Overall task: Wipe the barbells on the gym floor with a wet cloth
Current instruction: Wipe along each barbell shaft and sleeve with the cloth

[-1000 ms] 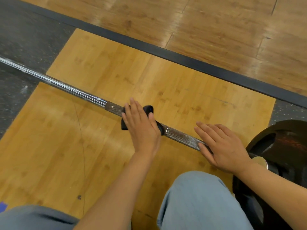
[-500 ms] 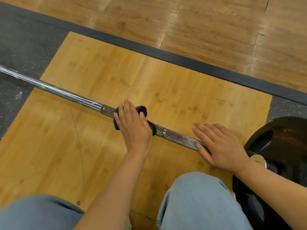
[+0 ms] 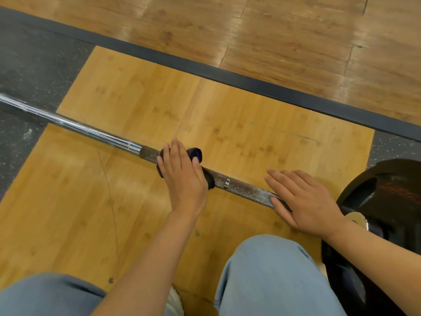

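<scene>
Head view — left hand (image 3: 182, 176) curls round soft cloth (image 3: 196, 153) on the stiff, heavy bar (image 3: 246, 188); right hand (image 3: 305, 201) rests flat, fingers straight, lower right — knurling grips well.

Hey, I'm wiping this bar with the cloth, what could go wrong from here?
The right hand only rests flat on the bar, so the bar might roll under the wiping. The cloth is bunched under the left hand, so it may skip the bar's underside. The plate sits close to the right hand and could pinch it.
</scene>
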`<control>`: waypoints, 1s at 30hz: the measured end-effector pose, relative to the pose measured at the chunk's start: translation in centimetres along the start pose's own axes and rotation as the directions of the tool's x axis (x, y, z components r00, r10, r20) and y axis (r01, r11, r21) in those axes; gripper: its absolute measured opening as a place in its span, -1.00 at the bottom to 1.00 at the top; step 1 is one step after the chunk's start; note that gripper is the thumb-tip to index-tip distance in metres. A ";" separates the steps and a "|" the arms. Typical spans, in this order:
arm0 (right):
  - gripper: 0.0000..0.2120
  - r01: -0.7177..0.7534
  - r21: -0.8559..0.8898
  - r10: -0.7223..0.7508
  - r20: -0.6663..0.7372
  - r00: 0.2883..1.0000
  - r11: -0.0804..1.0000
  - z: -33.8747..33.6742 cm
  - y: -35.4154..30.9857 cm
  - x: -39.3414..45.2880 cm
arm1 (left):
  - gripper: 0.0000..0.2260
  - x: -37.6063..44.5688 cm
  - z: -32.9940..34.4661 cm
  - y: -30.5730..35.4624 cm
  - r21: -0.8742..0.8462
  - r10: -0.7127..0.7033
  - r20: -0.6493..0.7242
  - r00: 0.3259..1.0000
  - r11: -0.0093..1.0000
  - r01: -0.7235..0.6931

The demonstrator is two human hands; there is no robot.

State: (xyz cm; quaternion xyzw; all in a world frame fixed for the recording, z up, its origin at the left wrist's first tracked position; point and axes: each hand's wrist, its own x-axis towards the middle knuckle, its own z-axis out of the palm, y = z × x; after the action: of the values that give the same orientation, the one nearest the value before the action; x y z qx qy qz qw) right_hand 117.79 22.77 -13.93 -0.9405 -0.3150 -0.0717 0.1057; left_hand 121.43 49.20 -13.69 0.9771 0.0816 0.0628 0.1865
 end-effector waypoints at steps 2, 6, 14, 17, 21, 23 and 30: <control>-0.53 0.004 -0.002 -0.004 -0.008 1.000 1.000 0.0 0.0 0.0 | -0.46 1.9 -0.7 -1.5 0.073 0.049 0.024 0.999 0.996 -0.050; -0.53 0.012 -0.018 -0.012 -0.005 1.000 1.000 -0.1 0.0 0.0 | -0.55 8.1 -2.7 -6.9 0.152 -0.203 -0.036 0.978 0.967 0.206; -0.54 0.028 -0.023 -0.027 0.016 0.999 0.999 0.0 0.0 -0.1 | -0.54 4.9 -1.8 -5.4 0.104 -0.131 -0.026 0.991 0.986 0.133; -0.53 0.040 -0.028 -0.039 0.022 0.999 0.999 0.1 -0.1 -0.1 | -0.55 7.1 -2.6 -7.1 0.165 -0.096 -0.011 0.995 0.982 0.097; -0.53 0.051 -0.047 -0.050 0.013 0.999 0.998 0.1 0.1 -0.2 | -0.59 9.3 -2.6 -8.5 0.211 -0.123 -0.060 0.991 0.968 0.133; -0.53 0.060 -0.053 -0.059 0.018 0.998 0.997 0.1 0.2 -0.1 | -0.60 9.9 -2.5 -9.0 0.232 -0.116 -0.036 0.993 0.965 0.121; -0.52 0.063 -0.039 -0.062 0.028 0.998 0.997 0.1 0.3 0.0 | -0.58 5.4 -1.1 -5.7 0.141 0.010 -0.087 0.996 0.990 0.002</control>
State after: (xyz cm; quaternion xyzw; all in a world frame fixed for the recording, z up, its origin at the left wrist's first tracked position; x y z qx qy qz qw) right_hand 117.96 22.54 -14.06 -0.9329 -0.3442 -0.0689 0.0803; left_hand 125.73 55.81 -14.28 0.9842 0.0920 0.1001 0.1132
